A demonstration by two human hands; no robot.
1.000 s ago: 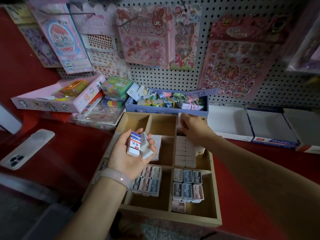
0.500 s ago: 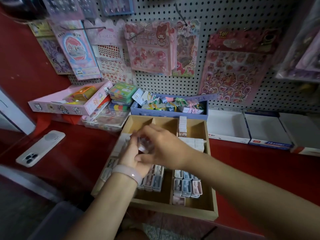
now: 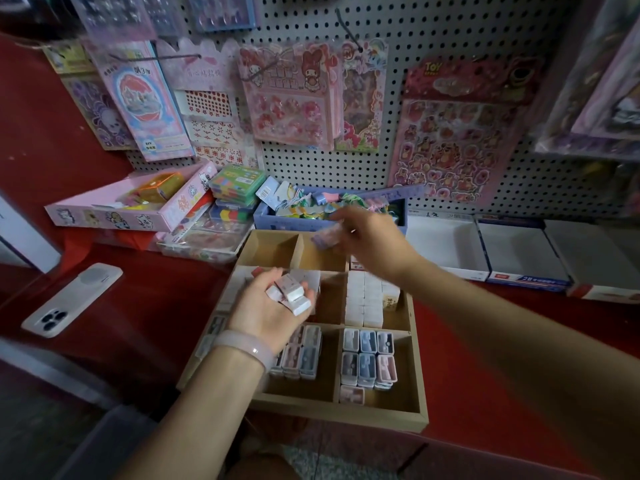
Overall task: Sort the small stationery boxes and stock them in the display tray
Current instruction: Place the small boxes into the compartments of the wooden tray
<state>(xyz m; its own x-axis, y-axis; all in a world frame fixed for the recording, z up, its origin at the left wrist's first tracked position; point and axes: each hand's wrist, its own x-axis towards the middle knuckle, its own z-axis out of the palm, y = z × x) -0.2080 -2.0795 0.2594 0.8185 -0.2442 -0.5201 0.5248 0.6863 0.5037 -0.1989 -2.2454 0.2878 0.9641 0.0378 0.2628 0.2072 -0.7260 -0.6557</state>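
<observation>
A wooden display tray (image 3: 420, 368) with several compartments lies on the red counter. My left hand (image 3: 266, 313), palm up over the tray's left side, holds a few small white boxes (image 3: 292, 293) in curled fingers. My right hand (image 3: 370, 237) hovers over the tray's back compartments and pinches one small pale box (image 3: 327, 237), blurred by motion. White boxes (image 3: 369, 299) fill the middle right compartment. Pastel boxes (image 3: 369, 363) sit in the front right compartment, and more (image 3: 306, 358) in the front middle one.
A white phone (image 3: 71, 299) lies on the counter at the left. A blue box of clips (image 3: 277, 221) stands behind the tray, a pink box (image 3: 114, 213) farther left. Open white cartons (image 3: 446, 244) line the right. Sticker packs hang on the pegboard (image 3: 398, 46).
My right hand went from the tray's back to my left palm, took one small box, and has moved up and right over the back compartments. My left hand stayed over the tray.
</observation>
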